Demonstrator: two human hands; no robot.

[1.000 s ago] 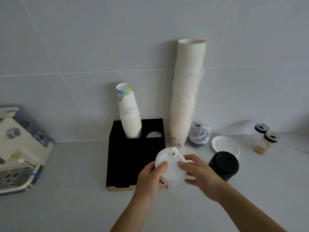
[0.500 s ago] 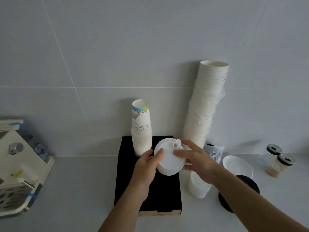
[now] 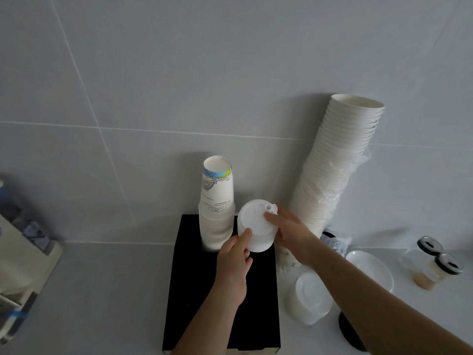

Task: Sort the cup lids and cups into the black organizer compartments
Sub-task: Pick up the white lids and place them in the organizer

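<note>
Both hands, left hand (image 3: 234, 254) and right hand (image 3: 291, 235), pinched the white lid stack (image 3: 256, 228) by fingertips over the black organizer (image 3: 199, 290)'s rear right corner, likely steadying it to lower into a compartment

Both hands, the left hand (image 3: 234, 262) and the right hand (image 3: 291, 238), carried the stack of white lids (image 3: 256, 228) from the front of the black organizer (image 3: 258, 303) to its back, beside the printed cups (image 3: 217, 208).

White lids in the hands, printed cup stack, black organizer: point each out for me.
white lids (image 3: 256, 224), head view, flat top of the stack.
printed cup stack (image 3: 217, 198), head view, side wall.
black organizer (image 3: 189, 278), head view, bare top panel.
</note>
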